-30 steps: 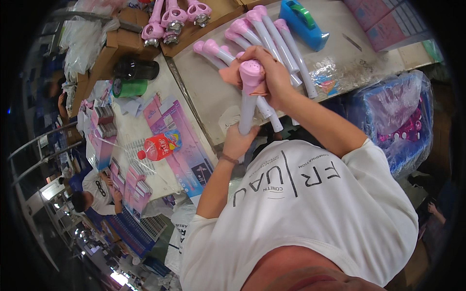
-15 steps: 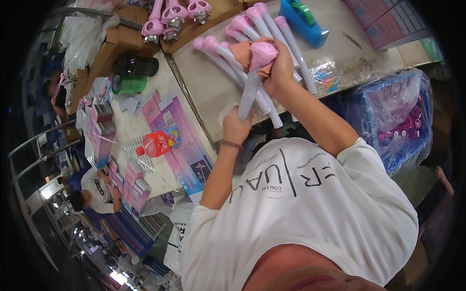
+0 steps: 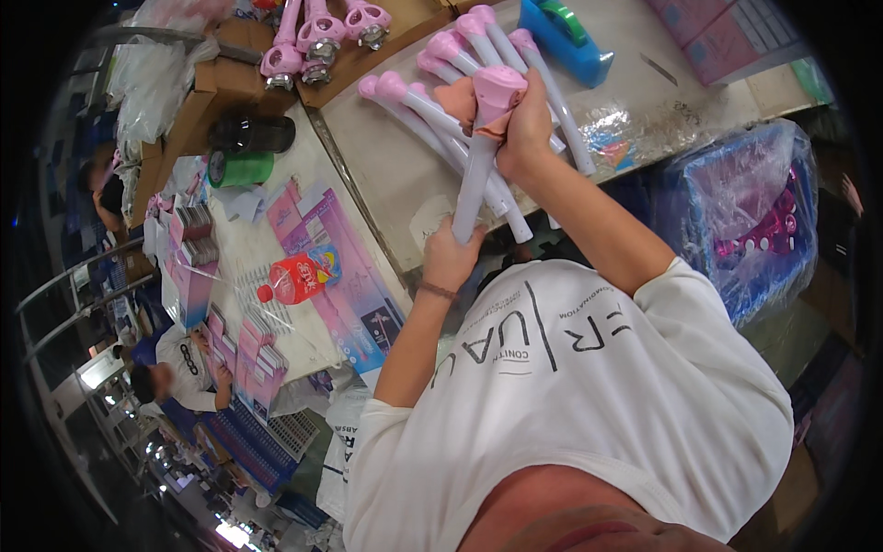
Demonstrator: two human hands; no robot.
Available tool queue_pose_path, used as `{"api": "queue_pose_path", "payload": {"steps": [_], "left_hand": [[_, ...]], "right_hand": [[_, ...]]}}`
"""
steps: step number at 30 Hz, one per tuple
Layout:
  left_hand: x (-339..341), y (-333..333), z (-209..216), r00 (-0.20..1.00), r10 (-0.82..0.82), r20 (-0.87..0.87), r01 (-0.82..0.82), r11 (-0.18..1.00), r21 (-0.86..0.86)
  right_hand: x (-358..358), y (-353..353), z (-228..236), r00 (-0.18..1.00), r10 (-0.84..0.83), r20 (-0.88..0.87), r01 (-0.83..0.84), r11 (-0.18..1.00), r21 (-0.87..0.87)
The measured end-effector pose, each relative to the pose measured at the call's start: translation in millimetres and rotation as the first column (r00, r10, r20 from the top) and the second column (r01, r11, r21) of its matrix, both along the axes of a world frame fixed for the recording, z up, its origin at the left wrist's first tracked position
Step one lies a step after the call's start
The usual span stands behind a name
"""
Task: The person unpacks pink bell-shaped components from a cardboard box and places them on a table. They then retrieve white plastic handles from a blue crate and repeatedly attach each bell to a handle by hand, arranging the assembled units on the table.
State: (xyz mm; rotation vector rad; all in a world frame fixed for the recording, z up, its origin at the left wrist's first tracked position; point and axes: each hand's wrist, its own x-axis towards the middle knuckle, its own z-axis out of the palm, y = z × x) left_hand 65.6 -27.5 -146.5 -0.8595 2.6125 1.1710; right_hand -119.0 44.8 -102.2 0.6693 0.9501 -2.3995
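Note:
A toy wand with a pink head (image 3: 499, 87) and a whitish translucent tube (image 3: 473, 189) is held aslant in front of me. My right hand (image 3: 528, 133) is closed around the pink head, with orange-brown material (image 3: 457, 99) at the grip; its kind is unclear. My left hand (image 3: 450, 258) is closed on the tube's lower end. Beneath and beyond them, several similar pink-topped tubes (image 3: 474, 41) lie on the worktable (image 3: 368, 152). My hands hide parts of these.
A blue tape dispenser (image 3: 570, 41) with green tape stands beyond the tubes. At right is a plastic-wrapped blue crate (image 3: 750, 221). On the left table lie a red bottle (image 3: 294, 280), flat printed cartons (image 3: 345, 276) and green tape (image 3: 241, 169). Pink wand parts (image 3: 317, 37) lie in a far box.
The view has shifted slightly. My left hand sits a little lower, and the wand's pink head has tipped slightly. Both hands keep their hold.

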Motion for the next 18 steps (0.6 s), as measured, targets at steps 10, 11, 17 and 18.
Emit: {"api": "queue_pose_path", "payload": {"steps": [10,11,17,18], "left_hand": [[24,-7,11,0.977,-0.091,0.195,-0.104,0.592,0.799],[26,-5,12,0.965,-0.073,0.253,-0.157,0.611,0.776],[20,11,27,0.968,-0.04,0.247,-0.127,0.771,0.624],[18,13,32,0.968,-0.026,0.248,-0.125,0.81,0.573]], "right_hand": [[-18,11,21,0.991,0.028,-0.128,-0.033,0.999,-0.034],[-20,11,20,0.992,0.021,-0.127,-0.024,1.0,-0.02],[-21,11,2,0.939,0.044,-0.341,-0.032,0.999,0.043],[-22,13,-1,0.886,0.051,-0.461,-0.047,0.999,0.02]]}}
